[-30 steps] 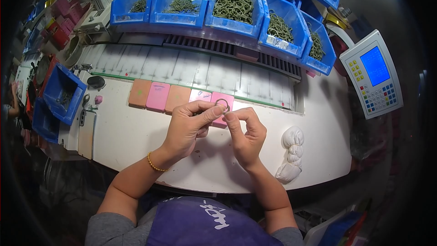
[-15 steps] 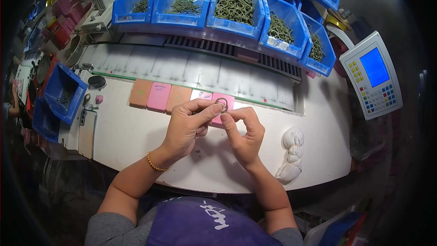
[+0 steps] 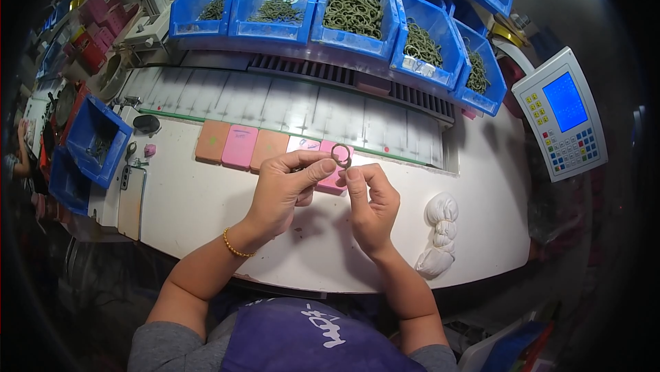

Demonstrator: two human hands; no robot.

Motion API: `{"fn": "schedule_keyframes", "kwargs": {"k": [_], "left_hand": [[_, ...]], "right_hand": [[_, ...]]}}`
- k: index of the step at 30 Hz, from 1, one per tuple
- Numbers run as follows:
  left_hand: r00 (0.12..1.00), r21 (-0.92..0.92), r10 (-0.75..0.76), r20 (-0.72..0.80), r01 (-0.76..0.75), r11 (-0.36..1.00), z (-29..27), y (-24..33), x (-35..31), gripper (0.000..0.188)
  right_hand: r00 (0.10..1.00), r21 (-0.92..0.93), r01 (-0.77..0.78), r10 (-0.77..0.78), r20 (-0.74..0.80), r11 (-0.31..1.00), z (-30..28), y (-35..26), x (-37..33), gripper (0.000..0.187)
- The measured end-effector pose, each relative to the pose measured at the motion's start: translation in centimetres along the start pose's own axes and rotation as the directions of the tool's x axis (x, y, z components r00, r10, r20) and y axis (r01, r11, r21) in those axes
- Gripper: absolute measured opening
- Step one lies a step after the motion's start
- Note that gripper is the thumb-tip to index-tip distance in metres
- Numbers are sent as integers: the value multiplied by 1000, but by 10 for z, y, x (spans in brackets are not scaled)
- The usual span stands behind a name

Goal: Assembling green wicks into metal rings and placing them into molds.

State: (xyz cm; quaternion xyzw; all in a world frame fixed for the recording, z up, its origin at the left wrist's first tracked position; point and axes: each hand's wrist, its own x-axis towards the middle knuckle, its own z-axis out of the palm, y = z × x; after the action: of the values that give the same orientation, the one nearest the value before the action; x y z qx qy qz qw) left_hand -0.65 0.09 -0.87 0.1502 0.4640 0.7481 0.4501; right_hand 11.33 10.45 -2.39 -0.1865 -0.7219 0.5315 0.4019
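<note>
A small dark olive-green ring is held up between my two hands over the white table. My left hand is closed, its thumb and forefinger pinching the ring's left side. At the ring's lower right, my right hand is closed too, thumb tip and forefinger together on it. The ring seems to have a gap or a smaller part near its lower edge; it is too small to make out. Just behind the fingers lies a pink block, partly covered by them.
Beyond the blocks runs a pale lined belt. Blue bins of green rings and small parts hang above it. A white cloth bundle lies right, a phone left. A keypad display stands far right. Another person's arm shows at far left.
The ring has shifted slightly right and up and looks turned, with more of it showing. My right fingers have changed their hold on it. Marks on the pale belt have shifted.
</note>
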Motion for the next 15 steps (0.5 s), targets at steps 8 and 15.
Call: {"fn": "schedule_keyframes", "kwargs": {"k": [8,15], "left_hand": [[999,-28,-23,31,24,999,1,2,-1,17],[999,-23,-27,42,28,999,0,2,-1,17]], "right_hand": [[993,76,-97,91,81,992,-2,-1,-2,23],[995,69,-87,83,55,994,-1,-2,-2,17]]}}
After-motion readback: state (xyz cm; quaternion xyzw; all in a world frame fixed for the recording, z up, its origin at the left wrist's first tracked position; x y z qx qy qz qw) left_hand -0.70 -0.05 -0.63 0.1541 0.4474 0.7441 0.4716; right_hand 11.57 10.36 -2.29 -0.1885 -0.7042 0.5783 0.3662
